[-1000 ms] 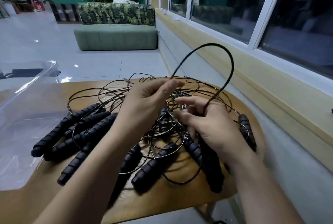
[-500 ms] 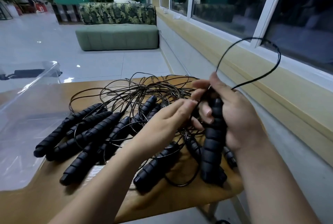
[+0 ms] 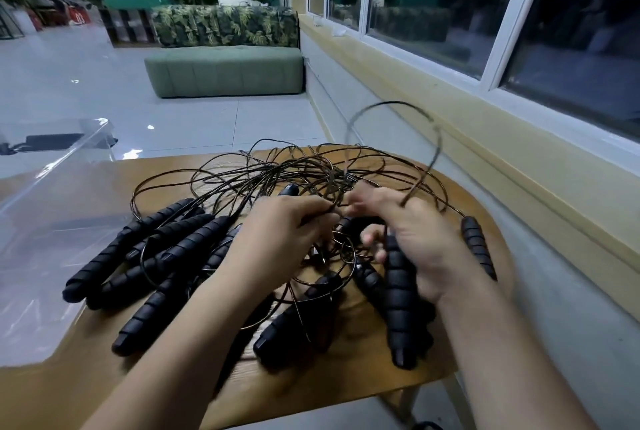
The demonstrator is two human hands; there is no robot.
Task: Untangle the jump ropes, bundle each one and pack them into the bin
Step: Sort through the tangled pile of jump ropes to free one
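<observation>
The jump ropes [image 3: 194, 239] lie tangled across the middle of the bench [image 3: 86, 391]. My left hand [image 3: 280, 232] pinches thin cords [image 3: 325, 171]; my right hand [image 3: 420, 239] grips one ribbed handle [image 3: 398, 291]. The cords look springy and snag-prone, so I'd grab the light, grippy handles.

No legible text, labels, brands or numbers anywhere in view.

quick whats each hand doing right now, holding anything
Left hand: pinches a black cord in the tangle.
Right hand: grips a jump rope handle, with cord looping up from its fingers.
</observation>
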